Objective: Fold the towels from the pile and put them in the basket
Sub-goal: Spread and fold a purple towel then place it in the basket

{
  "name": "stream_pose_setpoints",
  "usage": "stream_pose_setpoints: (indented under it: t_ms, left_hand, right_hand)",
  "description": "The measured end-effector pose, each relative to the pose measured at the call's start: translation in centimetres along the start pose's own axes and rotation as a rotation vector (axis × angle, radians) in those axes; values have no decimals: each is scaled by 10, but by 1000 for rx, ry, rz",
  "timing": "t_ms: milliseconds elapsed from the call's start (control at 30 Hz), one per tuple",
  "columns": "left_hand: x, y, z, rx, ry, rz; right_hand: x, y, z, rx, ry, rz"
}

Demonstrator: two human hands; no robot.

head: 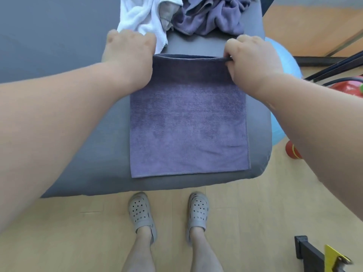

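Item: purple rectangular terry towel point(188, 130), flat on grey padded table point(176, 185), frame centre. Right hand point(253, 59) grip pinches its upper-right corner. Left hand point(129, 55) covers its upper-left corner, grip hidden.

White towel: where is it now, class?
Head view: the white towel lies crumpled at the far end of the bench, left of the purple pile, just beyond the left hand.
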State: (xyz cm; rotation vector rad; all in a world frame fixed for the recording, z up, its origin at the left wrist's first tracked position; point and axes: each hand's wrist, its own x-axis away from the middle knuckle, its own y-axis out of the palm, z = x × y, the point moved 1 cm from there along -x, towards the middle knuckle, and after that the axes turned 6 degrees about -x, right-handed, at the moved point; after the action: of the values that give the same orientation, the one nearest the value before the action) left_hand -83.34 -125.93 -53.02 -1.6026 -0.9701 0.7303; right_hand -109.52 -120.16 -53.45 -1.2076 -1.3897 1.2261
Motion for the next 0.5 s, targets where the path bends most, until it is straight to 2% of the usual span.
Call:
stream_pose_setpoints:
  t_ms: [133, 300, 500]
  left_hand:
    - [32, -4, -4, 135, 1, 39]
    - [106, 6, 3, 254, 82, 143]
    - [186, 17, 25, 393, 12, 104]
  right_hand:
    - [39, -2, -6, -87, -12, 42]
    - [111, 13, -15, -48, -142, 66]
    - [181, 24, -31, -167, -87, 51]
